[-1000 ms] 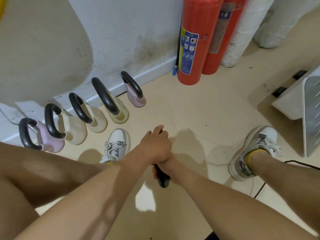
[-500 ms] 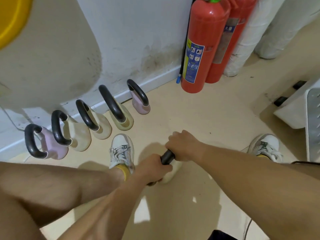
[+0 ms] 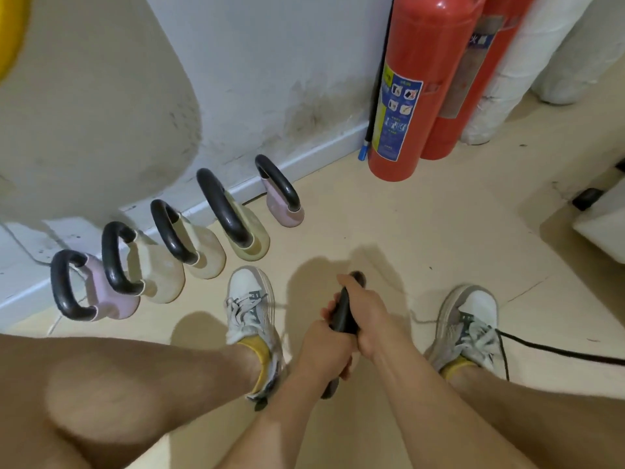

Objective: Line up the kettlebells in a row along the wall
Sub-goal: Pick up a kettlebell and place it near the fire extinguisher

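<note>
Held kettlebell: only its black handle (image 3: 343, 313) shows, lower centre of frame, between the shoes (image 3: 250, 299). The body is hidden under the hands, so I cannot tell whether it is on or off the floor (image 3: 389, 214). Left hand (image 3: 323, 350): fingers curled round the handle's near end. Right hand (image 3: 370, 319): fingers wrapped round the far end. Five kettlebells (image 3: 203, 248) stand in a row along the wall (image 3: 270, 62), middle left, handles up. Two red extinguishers (image 3: 412, 79) are at upper right.
</note>
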The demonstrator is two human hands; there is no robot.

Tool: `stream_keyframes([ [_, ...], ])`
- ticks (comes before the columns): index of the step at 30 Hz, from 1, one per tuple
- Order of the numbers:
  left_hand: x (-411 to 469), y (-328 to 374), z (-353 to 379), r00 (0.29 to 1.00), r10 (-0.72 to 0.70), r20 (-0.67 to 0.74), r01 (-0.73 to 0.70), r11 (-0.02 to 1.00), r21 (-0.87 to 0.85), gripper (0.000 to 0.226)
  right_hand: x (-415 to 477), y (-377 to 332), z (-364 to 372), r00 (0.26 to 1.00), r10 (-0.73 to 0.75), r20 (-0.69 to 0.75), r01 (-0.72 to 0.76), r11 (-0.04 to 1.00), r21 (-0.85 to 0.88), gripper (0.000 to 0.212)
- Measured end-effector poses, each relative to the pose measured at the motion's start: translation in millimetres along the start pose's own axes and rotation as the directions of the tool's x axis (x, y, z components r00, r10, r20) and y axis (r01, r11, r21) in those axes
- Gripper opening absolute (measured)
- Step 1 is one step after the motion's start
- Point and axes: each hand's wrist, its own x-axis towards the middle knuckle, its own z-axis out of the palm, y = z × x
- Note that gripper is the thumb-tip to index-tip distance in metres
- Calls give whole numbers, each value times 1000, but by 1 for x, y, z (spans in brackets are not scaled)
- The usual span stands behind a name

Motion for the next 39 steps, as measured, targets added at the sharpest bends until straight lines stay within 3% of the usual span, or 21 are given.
stream_keyframes([
  [3,8,16,4,998,-54,-7,53,992,-114,6,7,-14,6,999,-30,29,32,998,-55,20],
  [7,19,43,3,998,-62,-4,61,990,-129,5,12,-41,16,995,-74,66,80,991,-105,13],
  [20,109,183,-17,957,167,-237,-234,926,-295,11,58,-199,98,920,-257,295,350,877,-329,5],
  [22,126,192,-17,956,152,-250,-238,901,-363,15,72,-211,109,912,-254,323,390,784,-483,4],
  [25,151,204,-15,960,100,-261,-197,905,-378,10,89,-220,117,904,-254,344,428,511,-745,12],
  [27,169,218,-21,975,85,-206,-170,880,-444,26,93,-227,115,886,-287,365,452,353,-819,26],
  [28,176,225,-27,982,108,-153,-169,862,-478,29,93,-230,114,867,-323,378,477,325,-817,29],
  [29,180,232,-31,987,127,-96,-157,869,-469,27,94,-234,110,846,-368,387,509,337,-792,31],
  [31,182,240,-35,991,136,-3,-131,948,-289,18,94,-237,97,827,-425,368,538,410,-736,31],
  [33,181,246,-42,986,124,112,-128,991,28,11,97,-237,80,822,-418,386,544,378,-749,28],
  [34,180,250,-49,973,104,208,-149,965,215,12,97,-234,73,824,-397,404,545,361,-757,27],
  [36,181,261,-71,950,78,302,-246,781,574,17,97,-225,65,836,-348,424,543,408,-734,24],
  [37,183,267,-84,946,108,306,-310,575,757,9,97,-219,63,849,-329,413,526,456,-718,22],
  [39,193,273,-109,897,291,331,-338,-27,941,23,100,-203,61,878,-327,348,474,506,-721,28],
])
